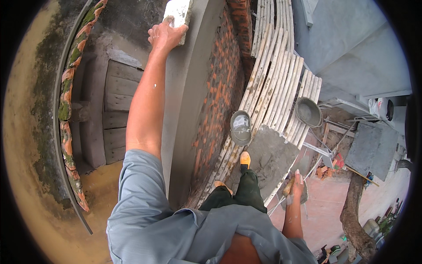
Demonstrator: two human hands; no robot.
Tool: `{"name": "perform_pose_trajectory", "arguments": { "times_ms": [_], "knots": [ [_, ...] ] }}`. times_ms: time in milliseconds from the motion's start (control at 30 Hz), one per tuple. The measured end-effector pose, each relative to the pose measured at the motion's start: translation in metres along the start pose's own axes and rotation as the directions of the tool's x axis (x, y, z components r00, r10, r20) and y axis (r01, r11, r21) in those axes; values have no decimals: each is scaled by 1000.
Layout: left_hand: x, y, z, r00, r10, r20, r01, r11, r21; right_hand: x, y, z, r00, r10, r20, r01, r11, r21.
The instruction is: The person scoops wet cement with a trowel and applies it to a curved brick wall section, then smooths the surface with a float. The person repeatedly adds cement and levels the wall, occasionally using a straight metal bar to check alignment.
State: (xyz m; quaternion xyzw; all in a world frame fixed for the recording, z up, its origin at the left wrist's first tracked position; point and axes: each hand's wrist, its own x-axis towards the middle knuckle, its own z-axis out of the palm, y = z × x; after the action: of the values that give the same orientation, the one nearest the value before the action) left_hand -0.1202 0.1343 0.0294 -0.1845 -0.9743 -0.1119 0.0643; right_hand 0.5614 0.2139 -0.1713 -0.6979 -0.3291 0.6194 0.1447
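My left arm reaches far forward along the wall top. In my left hand (165, 37) is a white rectangular block (178, 15) with grey, mortar-smeared edges, resting at the smooth grey plastered wall (176, 110). Down at my right side, my right hand (297, 185) is closed round the wooden handle of a trowel (288, 188), whose grey blade is partly hidden by the hand. An oval bucket (241, 127) holding watery liquid stands ahead of my feet. Farther right sits a round grey mortar bucket (308, 112).
I stand on a scaffold of bamboo poles (274, 83) beside a mortar-covered board (272, 154). Bare brick (217, 88) shows on the wall's side. Left of the wall runs a mossy tiled edge (66, 97). Lower down at right are a grey sheet (371, 147) and a tree trunk (354, 215).
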Motion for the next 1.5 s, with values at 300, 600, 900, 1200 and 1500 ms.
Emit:
{"name": "perform_pose_trajectory", "arguments": {
  "times_ms": [300, 600, 900, 1200, 1500],
  "knots": [
    [54, 42, 45, 996, 29, 85, -36, 996, 83, 13, 20, -12, 1000, 24, -11, -23, 996, 88],
    [118, 40, 38, 992, 113, -63, -118, 990, -74, 26, 43, -30, 996, 72, -61, -65, 992, 108],
    [59, 46, 47, 979, 120, 162, -133, 988, 75, 41, 45, -17, 994, 109, 17, -109, 993, -36],
    [-115, -63, -7, 962, 45, 268, -70, 994, 83, 40, 29, 35, 975, 56, 214, -30, 992, -120],
    [-339, -146, -76, 961, -54, 270, 28, 994, 102, 18, 19, 69, 943, 1, 332, 65, 980, -187]
  ]
}}
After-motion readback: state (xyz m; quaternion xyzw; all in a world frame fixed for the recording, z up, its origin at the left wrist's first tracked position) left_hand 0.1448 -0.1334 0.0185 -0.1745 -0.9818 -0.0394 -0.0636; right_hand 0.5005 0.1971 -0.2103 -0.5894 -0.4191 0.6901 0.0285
